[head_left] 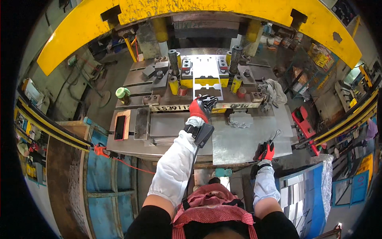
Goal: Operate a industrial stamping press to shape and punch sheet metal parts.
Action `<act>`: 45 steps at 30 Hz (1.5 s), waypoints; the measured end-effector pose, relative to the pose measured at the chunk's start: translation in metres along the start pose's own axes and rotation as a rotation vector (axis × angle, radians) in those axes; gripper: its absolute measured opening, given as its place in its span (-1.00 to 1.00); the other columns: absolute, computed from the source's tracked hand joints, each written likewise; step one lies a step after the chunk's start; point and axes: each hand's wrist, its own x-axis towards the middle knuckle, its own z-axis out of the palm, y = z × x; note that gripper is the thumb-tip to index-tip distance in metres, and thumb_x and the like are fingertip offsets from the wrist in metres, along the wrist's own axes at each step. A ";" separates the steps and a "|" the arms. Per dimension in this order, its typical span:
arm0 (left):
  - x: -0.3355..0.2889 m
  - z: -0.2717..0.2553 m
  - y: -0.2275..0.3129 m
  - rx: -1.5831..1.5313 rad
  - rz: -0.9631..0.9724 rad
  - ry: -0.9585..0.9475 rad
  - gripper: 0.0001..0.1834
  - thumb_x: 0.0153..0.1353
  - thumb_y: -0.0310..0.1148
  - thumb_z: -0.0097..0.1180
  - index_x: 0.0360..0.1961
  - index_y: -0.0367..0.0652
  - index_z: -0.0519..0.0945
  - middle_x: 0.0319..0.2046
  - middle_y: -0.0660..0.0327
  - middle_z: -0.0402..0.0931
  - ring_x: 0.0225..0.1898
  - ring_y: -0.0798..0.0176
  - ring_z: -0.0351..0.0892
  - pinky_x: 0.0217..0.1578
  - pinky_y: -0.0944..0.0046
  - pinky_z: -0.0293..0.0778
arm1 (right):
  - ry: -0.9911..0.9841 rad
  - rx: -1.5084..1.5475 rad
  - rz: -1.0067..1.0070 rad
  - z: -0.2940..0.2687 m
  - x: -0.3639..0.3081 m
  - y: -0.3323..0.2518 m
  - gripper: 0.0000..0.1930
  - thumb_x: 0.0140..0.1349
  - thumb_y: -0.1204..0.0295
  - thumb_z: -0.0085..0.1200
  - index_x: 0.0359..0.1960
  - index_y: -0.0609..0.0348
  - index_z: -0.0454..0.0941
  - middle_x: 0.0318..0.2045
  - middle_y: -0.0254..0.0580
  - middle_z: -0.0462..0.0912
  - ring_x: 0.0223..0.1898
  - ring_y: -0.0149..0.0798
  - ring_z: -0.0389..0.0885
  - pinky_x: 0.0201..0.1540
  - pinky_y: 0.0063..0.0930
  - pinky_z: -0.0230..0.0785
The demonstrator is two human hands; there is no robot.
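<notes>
My left hand (203, 108), in a red glove with black fingers, is at the near end of a bright metal strip (207, 71). Its fingers close on the strip's edge, though the thumb's grip is partly hidden. The strip lies in a press die (186, 81) with yellow blocks, and cut-out openings show near its front end. Lower right, my right hand (264, 152), gloved alike, is closed around a thin metal hook tool (275, 135) with a bent tip. That hand is above the grey metal table (234, 145). A stack of cut metal pieces (240, 119) lies between both hands.
Upright guide posts (173, 61) flank the die. Overhead curves a yellow press frame (207, 6). A phone (120, 127) and a green-lidded bottle (123, 95) sit on the left. Grey rags (273, 92) lie on the right, near a red metal part (305, 126).
</notes>
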 end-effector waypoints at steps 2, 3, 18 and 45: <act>0.003 0.007 -0.003 0.146 0.048 0.309 -0.58 0.32 -0.23 -0.35 -0.15 -0.45 0.35 -0.19 -0.23 0.46 -0.16 -0.19 0.52 -0.10 -0.03 0.50 | 0.001 -0.013 0.012 0.002 -0.001 -0.001 -0.78 0.10 0.41 0.04 -0.21 0.02 0.34 -0.66 -0.37 0.38 -0.72 -0.36 0.40 -0.76 -0.43 0.27; 0.003 0.017 -0.007 0.144 0.035 0.306 -0.58 0.32 -0.23 -0.35 -0.15 -0.45 0.35 -0.19 -0.23 0.46 -0.16 -0.19 0.52 -0.10 -0.03 0.50 | 0.007 -0.026 0.018 -0.003 0.001 -0.002 -0.76 0.10 0.41 0.04 -0.18 0.03 0.35 -0.66 -0.37 0.38 -0.72 -0.36 0.40 -0.75 -0.43 0.27; -0.005 -0.006 -0.006 1.215 0.400 -0.026 -0.61 0.32 -0.34 -0.39 -0.06 -0.51 0.30 -0.14 -0.24 0.44 -0.07 -0.24 0.44 0.04 -0.05 0.39 | -0.071 -0.056 0.077 0.003 -0.005 -0.005 -0.66 0.13 0.37 -0.01 -0.03 -0.11 0.28 -0.72 -0.28 0.34 -0.78 -0.28 0.32 -0.79 -0.42 0.19; -0.011 0.030 -0.007 0.264 0.103 0.239 -0.63 0.32 -0.25 -0.28 -0.17 -0.42 0.39 -0.22 -0.16 0.49 -0.14 -0.15 0.51 -0.08 -0.02 0.49 | -0.040 -0.078 0.001 -0.004 0.000 -0.007 -0.58 0.08 0.41 0.05 0.02 0.07 0.31 -0.62 -0.30 0.42 -0.72 -0.33 0.37 -0.73 -0.44 0.25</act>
